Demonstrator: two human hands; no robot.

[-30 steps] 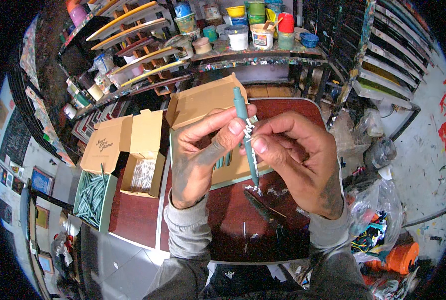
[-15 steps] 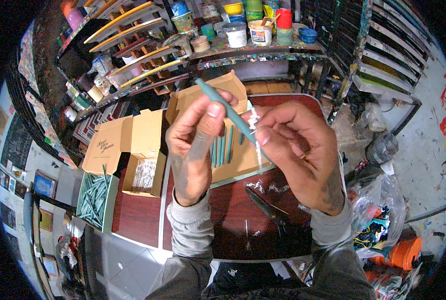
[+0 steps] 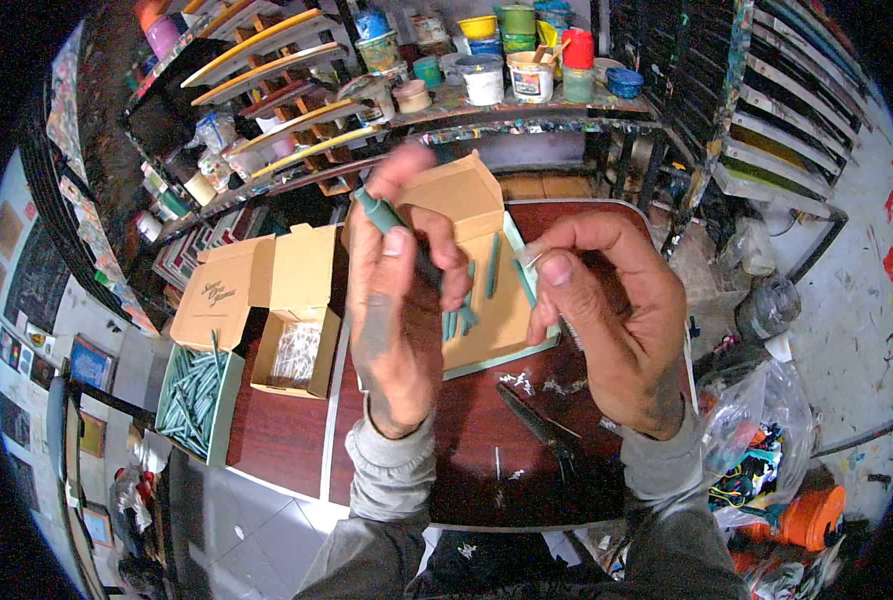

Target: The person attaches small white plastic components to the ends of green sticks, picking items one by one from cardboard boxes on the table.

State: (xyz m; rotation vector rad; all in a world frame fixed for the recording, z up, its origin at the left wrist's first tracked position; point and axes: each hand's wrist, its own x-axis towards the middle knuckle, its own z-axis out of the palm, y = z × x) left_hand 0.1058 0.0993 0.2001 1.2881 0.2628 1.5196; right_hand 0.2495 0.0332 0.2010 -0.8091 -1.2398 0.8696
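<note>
My left hand is closed on a green pen-shaped stick, its upper end standing out between thumb and fingers; some fingers are blurred. My right hand pinches a small whitish, see-through piece between thumb and forefinger. The hands are apart above the table. Behind them lies an open cardboard box holding several green sticks, partly hidden by my left hand. Below my right hand, white scraps are scattered beside a dark plier-like tool.
On the left of the dark red table are a pale green box full of green sticks and a small brown box of thin white sticks. Paint pots line the shelf behind. A clear plastic bag sits to the right.
My hands have moved apart. The green stick, held across both hands before, is now in my left hand alone and tilted differently. The white flecked strip near my right fingers no longer shows.
</note>
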